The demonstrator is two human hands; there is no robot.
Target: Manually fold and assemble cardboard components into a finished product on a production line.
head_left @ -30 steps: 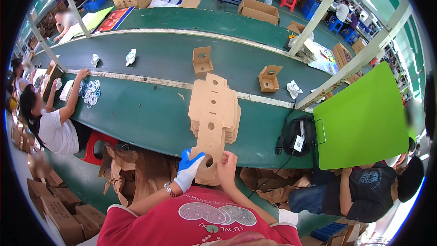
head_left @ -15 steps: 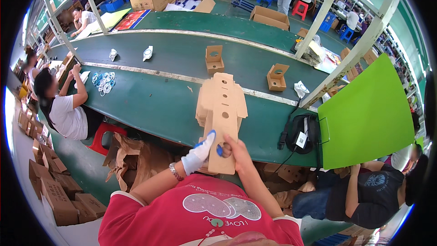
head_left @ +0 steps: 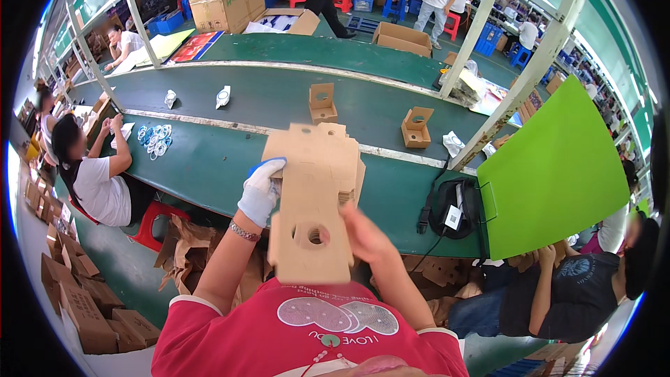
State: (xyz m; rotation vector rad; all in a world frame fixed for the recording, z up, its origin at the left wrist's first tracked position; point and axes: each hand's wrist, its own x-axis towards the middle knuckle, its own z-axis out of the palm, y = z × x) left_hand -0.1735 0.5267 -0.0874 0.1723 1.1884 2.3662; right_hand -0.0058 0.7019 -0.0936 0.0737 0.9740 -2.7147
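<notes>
A flat die-cut cardboard box blank (head_left: 314,199), with a round hole near its lower end, is raised in front of my red shirt. My left hand (head_left: 259,192), in a white glove with blue fingertips, is closed on its left edge. Beside the right edge is my bare right hand (head_left: 368,236), slightly blurred, its fingers stretched out and holding nothing. Beneath and behind the raised blank, a stack of similar blanks (head_left: 354,180) rests on the green table (head_left: 209,160); the raised blank hides much of it.
Two opened small cardboard boxes (head_left: 322,108) (head_left: 417,131) stand on the conveyor belt (head_left: 272,101), with white wrapped items (head_left: 222,96) farther left. Blue and white rings (head_left: 155,139) lie near a seated co-worker (head_left: 98,174). A black bag (head_left: 453,206) and green board (head_left: 558,174) are at right.
The blank has shifted left and turned broader toward me, its edge flaps now spread. My left hand has moved up and left with it; my right hand has come off the blank.
</notes>
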